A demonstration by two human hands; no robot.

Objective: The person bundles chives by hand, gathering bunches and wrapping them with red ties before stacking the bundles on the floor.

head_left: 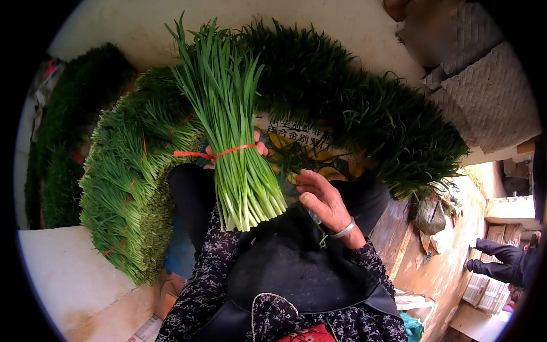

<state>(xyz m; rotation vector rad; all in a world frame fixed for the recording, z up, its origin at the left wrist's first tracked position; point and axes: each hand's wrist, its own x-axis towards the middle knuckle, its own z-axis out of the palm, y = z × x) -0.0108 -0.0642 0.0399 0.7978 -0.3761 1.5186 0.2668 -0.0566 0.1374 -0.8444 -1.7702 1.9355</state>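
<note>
A large bunch of garlic chives (225,108) stands upright before me, leaves up and pale cut ends down toward my lap. A red tie (236,149) circles its middle, with one end sticking out to the left. My left hand (261,146) grips the bunch from behind; only fingertips and a bit of thumb show at its sides. To the right of the cut ends, my right hand (322,200) is raised with fingers apart and nothing in it. A bracelet (343,228) rings that wrist.
Tied chive bundles (128,188) are stacked in a curve at the left. Loose dark green chives (393,137) lie along the back and right. Crumpled bags (433,216) sit at the right, and another person's legs (501,262) show at the far right.
</note>
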